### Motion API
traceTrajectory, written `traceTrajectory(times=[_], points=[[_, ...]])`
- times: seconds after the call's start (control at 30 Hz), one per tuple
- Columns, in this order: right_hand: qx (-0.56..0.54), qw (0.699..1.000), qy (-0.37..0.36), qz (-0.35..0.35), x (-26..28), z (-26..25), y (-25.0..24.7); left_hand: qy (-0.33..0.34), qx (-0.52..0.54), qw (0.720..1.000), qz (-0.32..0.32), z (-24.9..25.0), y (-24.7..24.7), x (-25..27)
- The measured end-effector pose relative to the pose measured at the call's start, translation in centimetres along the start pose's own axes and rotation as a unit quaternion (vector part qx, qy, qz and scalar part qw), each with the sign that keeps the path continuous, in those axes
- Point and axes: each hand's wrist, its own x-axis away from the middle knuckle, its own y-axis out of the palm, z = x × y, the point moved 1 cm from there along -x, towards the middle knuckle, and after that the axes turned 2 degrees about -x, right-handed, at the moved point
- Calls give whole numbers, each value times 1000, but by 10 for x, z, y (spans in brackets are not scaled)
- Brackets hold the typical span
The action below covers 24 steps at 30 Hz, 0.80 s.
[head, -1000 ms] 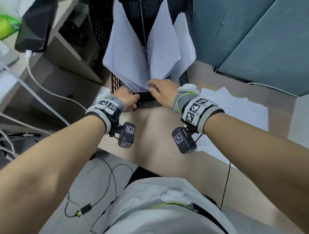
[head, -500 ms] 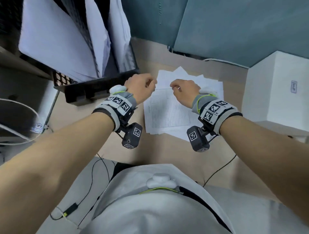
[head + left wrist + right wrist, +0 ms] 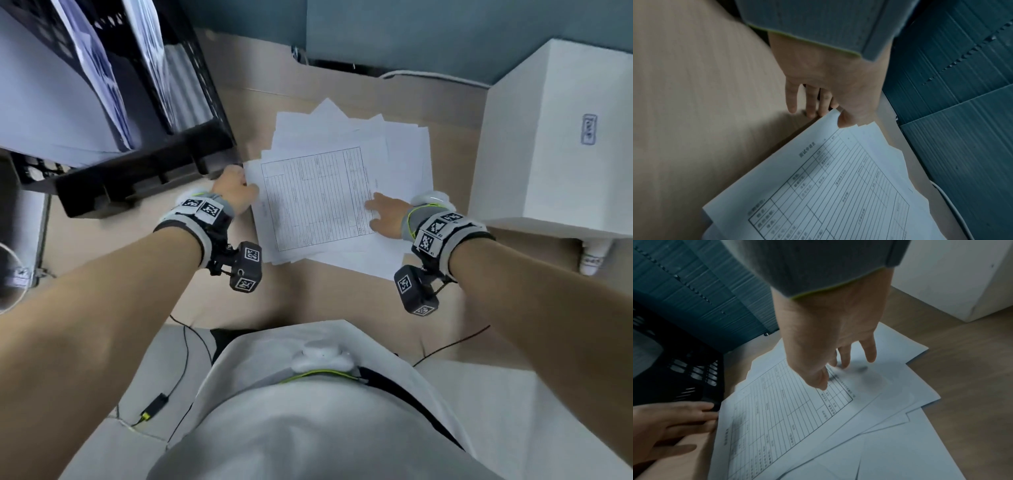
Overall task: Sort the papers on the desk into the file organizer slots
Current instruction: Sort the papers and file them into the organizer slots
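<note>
The worktop (image 3: 308, 291) carries a black file organizer (image 3: 144, 178) at the left rear, with sheets already standing in its slots, and a loose pile of papers (image 3: 394, 150) just beside it to the right. A white box (image 3: 555, 154) stands right of the pile.

Change: one second ago both hands were at the front edge of the file organizer; both have since moved to the pile. This indicates one filing cycle is complete and the next pickup is starting. Several sheets remain unsorted.

The top sheet is a printed form (image 3: 318, 195), lying flat and slightly skewed on the pile.

Left hand (image 3: 233, 192): grip narrow. The thumb lies on top of the form's near-left corner, which is raised slightly; the fingers (image 3: 810, 104) point down at the worktop beside the edge. A closed pinch cannot be confirmed.

Right hand (image 3: 387, 212): grip wide, holding nothing. The fingers are extended, with the tips touching the right part of the pile.
</note>
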Motion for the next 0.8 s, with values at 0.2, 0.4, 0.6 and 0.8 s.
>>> traceTrajectory(times=[0.2,0.4,0.6,0.8], points=[[13,1000,-12,-1,-9,0,8,24,-25,995,92,0,1,-5],[-26,1000,-2,13,-3,-6,5,96,-181,977,65,13,-2,8],[-142,956,-57,252,9,-27,-20,228,-244,942,14,27,-17,27],[-75,944,-88,309,30,-63,-55,350,-184,918,20,57,-36,51]])
